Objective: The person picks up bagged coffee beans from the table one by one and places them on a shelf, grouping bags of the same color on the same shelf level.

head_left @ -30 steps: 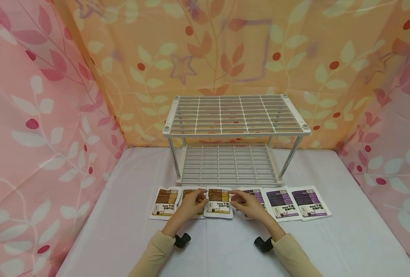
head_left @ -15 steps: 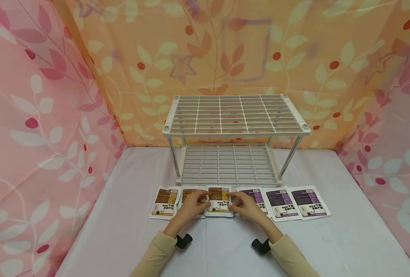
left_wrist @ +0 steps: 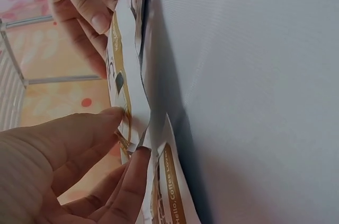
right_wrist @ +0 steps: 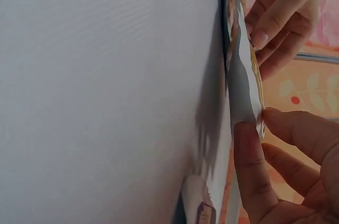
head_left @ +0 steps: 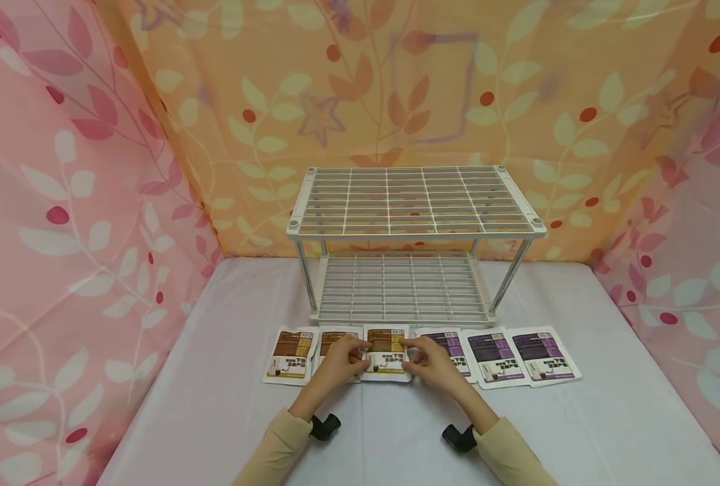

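A row of flat sachets lies on the white tabletop (head_left: 396, 439) in front of a white wire rack (head_left: 414, 202). The brown-and-yellow middle sachet (head_left: 386, 352) is pinched at its left edge by my left hand (head_left: 341, 361) and at its right edge by my right hand (head_left: 429, 361). The left wrist view shows thumb and fingers clamped on the sachet (left_wrist: 124, 102), its edge raised off the cloth. In the right wrist view my thumb and fingers (right_wrist: 275, 150) pinch the sachet (right_wrist: 243, 75) the same way.
Two more brown sachets (head_left: 289, 354) lie to the left and three purple ones (head_left: 520, 354) to the right. The two-tier rack stands behind them, both shelves bare. Pink and orange leaf-print cloth walls enclose the table.
Both hands closed in on the middle brown sachet from either side and now pinch its edges; it is slightly lifted and bent.
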A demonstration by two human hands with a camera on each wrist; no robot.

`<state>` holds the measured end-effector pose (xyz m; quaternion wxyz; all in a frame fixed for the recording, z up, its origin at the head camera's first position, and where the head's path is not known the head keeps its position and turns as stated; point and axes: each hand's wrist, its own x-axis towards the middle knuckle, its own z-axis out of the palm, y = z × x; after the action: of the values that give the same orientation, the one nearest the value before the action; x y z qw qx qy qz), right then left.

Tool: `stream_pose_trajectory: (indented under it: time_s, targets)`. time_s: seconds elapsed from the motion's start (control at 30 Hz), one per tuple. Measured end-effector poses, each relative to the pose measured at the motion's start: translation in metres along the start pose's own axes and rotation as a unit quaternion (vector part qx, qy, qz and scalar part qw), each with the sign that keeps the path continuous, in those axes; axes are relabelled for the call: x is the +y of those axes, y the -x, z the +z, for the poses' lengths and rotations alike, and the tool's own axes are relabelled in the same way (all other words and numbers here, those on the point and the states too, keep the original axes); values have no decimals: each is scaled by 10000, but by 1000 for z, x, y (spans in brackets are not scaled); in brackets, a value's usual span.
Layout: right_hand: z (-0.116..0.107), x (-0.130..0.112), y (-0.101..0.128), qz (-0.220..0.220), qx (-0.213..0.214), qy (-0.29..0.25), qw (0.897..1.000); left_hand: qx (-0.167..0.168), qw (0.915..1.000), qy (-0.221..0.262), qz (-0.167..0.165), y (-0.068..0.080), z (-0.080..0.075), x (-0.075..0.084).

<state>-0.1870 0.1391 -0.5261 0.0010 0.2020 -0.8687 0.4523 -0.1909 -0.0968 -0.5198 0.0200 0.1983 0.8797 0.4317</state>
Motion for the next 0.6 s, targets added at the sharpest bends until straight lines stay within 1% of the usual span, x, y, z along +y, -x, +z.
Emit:
stream_pose_trajectory:
  time_s: [0.2,0.4,0.53,0.6]
  targets:
    - [-6,-10,1,-33,74,-82,9999,131,9999,-42,37,0,0,3]
    - [-11,-13,1,-38,140,-183,9997,167,9998,144,12,-2,0,9]
    - [-16,-16,1,-88,149,-69,9998,218,9995,199,108,-5,-1,16]
    - [-20,-18,1,-19,117,-82,9999,223,9992,285,140,-6,-1,20]
